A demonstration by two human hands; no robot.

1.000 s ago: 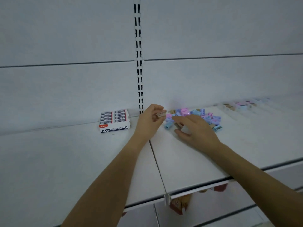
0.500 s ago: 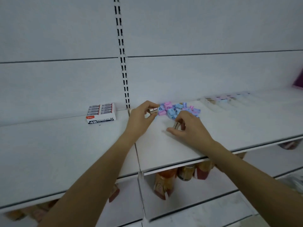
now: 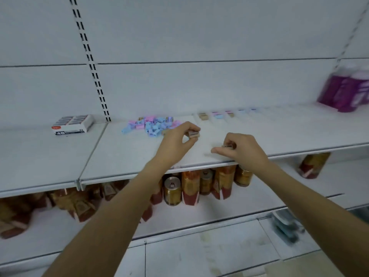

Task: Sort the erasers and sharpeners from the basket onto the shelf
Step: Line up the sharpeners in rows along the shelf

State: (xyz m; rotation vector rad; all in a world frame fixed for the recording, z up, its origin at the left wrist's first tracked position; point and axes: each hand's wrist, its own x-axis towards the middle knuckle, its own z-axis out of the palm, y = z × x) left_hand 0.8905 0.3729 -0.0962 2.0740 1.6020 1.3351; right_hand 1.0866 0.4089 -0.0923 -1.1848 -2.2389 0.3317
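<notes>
Now your left hand (image 3: 175, 142) pinches a tan sharpener (image 3: 193, 134) and your right hand (image 3: 245, 150) pinches a second sharpener (image 3: 228, 146), while the sorted row (image 3: 203, 116) lies beyond both hands, running rightward, nearer to your left one.

- left hand (image 3: 174, 141): bare, uncovered from the fingertips to the wrist
- left forearm (image 3: 119, 206): bare along its whole visible length, down to the lower edge
- right hand (image 3: 246, 151): bare, likewise uncovered to the wrist
- right forearm (image 3: 311, 200): bare as far as the lower right corner
</notes>
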